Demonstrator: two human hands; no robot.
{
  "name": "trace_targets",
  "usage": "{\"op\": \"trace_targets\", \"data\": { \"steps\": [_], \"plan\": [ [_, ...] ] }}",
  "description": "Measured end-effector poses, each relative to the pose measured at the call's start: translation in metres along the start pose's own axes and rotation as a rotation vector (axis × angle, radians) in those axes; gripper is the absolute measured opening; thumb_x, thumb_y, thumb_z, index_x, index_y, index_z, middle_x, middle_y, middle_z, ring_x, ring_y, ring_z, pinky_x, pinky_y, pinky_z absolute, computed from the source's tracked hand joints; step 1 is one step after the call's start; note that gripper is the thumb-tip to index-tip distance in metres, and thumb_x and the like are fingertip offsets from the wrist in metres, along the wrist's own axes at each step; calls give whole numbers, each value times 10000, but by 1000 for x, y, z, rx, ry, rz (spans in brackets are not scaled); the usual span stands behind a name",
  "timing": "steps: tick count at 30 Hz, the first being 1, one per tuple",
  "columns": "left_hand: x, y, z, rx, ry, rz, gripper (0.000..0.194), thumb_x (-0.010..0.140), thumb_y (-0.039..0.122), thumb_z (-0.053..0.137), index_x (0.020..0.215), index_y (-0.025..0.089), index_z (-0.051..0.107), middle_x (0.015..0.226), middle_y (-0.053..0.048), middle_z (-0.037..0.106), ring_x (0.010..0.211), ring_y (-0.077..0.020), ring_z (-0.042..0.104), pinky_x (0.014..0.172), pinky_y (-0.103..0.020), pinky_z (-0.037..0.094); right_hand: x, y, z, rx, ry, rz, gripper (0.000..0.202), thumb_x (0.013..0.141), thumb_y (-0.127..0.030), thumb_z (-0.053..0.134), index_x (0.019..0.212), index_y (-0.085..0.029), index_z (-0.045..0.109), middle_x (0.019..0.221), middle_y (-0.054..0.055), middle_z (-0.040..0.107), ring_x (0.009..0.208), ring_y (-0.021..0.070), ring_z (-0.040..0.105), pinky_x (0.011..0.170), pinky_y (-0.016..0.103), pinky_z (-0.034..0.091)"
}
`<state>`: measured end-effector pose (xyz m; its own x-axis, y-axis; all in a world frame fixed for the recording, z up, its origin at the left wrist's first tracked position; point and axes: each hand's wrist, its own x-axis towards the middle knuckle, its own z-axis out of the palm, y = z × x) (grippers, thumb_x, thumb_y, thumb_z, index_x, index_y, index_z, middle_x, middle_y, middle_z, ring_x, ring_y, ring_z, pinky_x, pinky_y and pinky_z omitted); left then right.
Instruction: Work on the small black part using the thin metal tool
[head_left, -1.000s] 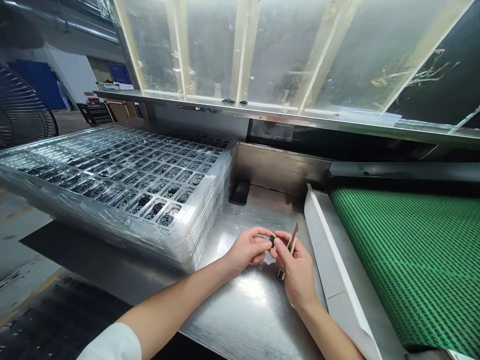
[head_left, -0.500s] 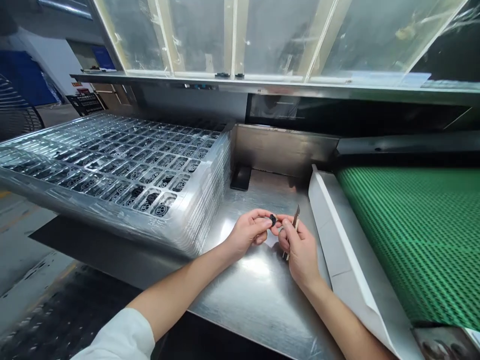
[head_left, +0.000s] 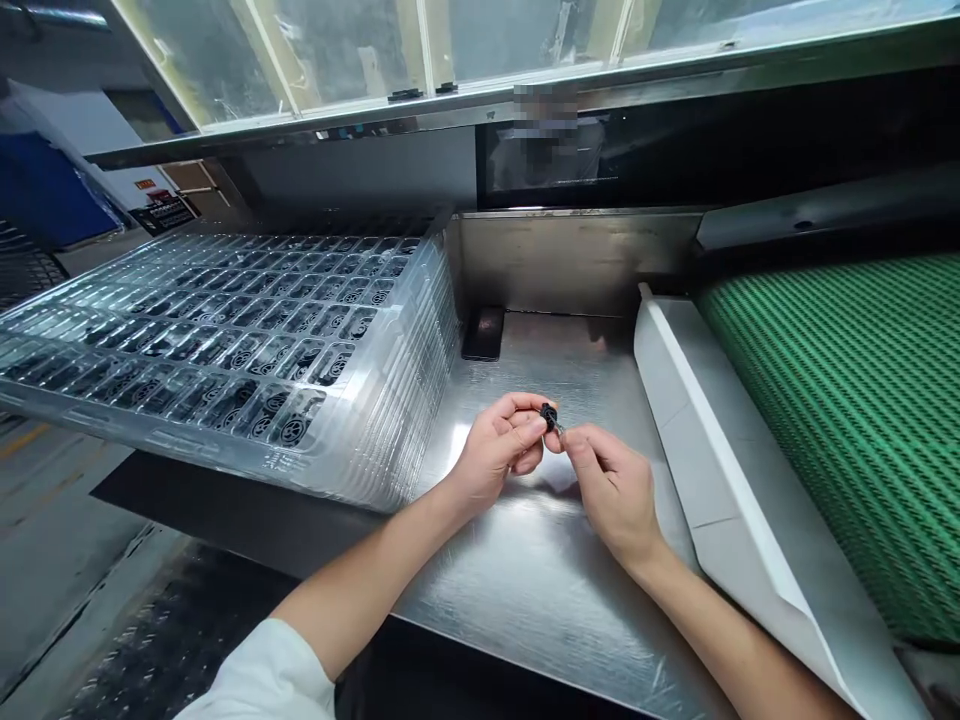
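Note:
Between the thumb and fingers of my left hand [head_left: 496, 447] is a small black part [head_left: 549, 414], held above the steel work surface [head_left: 525, 590]. My right hand [head_left: 611, 490] pinches a thin metal blade [head_left: 559, 430], whose tip is at the black part; its handle is hidden in the fingers. To the left, a tall stack of clear plastic trays [head_left: 390, 400] holds many small black round parts [head_left: 292, 430] in its pockets.
A dark phone-like slab [head_left: 483, 333] lies at the back of the steel surface. A white angled guide [head_left: 712, 480] stands on the right, beside a green conveyor belt [head_left: 840, 400]. A framed clear cover [head_left: 360, 60] hangs overhead.
The view has shifted and tilted. My right hand has turned, so the blade, upright earlier, now points toward the black part. My left hand still holds the part.

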<state>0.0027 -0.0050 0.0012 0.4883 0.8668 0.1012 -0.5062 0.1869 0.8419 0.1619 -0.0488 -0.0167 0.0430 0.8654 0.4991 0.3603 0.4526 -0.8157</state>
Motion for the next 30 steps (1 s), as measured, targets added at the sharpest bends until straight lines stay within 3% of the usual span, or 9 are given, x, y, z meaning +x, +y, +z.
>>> {"op": "trace_targets", "data": {
  "steps": [10,20,30],
  "plan": [
    [-2,4,5,26,51,6,483,812,441,828,1101,130,597,735,-17,643,476,-37,383,447,-197,219,1,0,2,-90,17,3,468,1091,-572,502,840,-233,706,736,16,619,616,200,516,596,321,371],
    [-3,5,6,28,48,21,458,832,416,814,1102,126,582,739,-10,634,469,-28,370,447,-196,212,1,3,2,-105,27,-49,368,1103,-448,544,859,-226,707,747,3,604,629,184,501,608,320,349],
    [-2,5,6,43,67,16,466,818,425,823,1088,125,590,727,-6,619,475,-27,352,458,-204,200,3,4,2,-123,57,-24,448,1092,-532,516,807,-229,686,672,-5,556,586,185,463,575,319,330]
  ]
}}
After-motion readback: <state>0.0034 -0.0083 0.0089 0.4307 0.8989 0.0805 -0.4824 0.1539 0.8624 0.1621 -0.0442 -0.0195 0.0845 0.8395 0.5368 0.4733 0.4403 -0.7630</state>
